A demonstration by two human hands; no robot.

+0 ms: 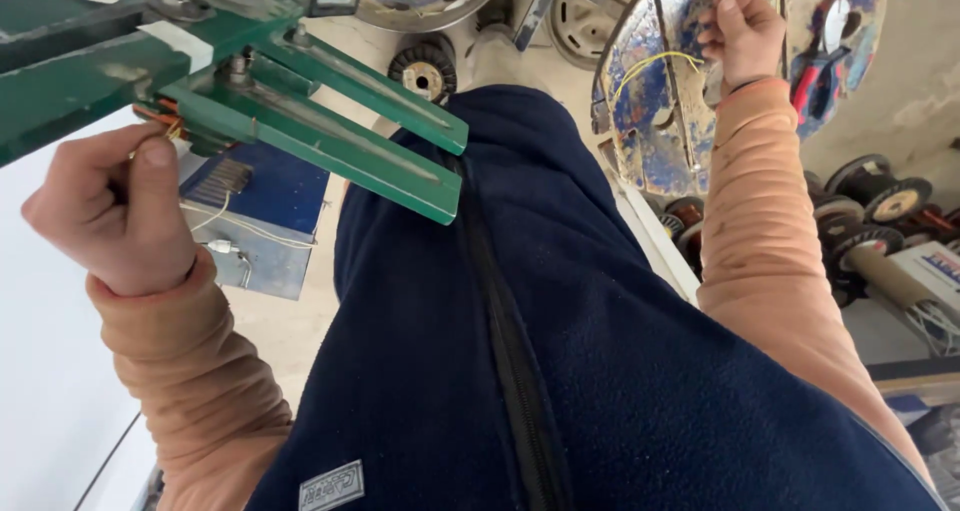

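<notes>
Workshop floor, pale concrete, seen straight down past a navy fleece vest (560, 351) with a black zip; clutter of wire and reels along the right edge. Far left: the left hand (118, 211) is closed in a fist, thumb pressed over the curled fingers, at the near end of a green metal frame (330, 131) with two long flat arms spreading from a bolted joint. What it grips is hidden inside the fist; orange copper-coloured wire (160, 119) shows just beside it, at the frame's left end. Below the frame sits one blue-topped metal box (262, 216), a thin white lead trailing over its front edge. One black spool (424, 69) lies at the top centre. To the right, the right hand (742, 33) is raised, fingertips pinched shut on a thin yellow wire (650, 63) that arcs over a round, paint-spattered disc (665, 131). Judgement: the wire looks best kept taut and lightly held between the two hands, fed evenly so it does not kink. Count: two hands, one frame, one disc; five or so dark reels (875, 211) crowd the right edge, the exact number unclear.
</notes>
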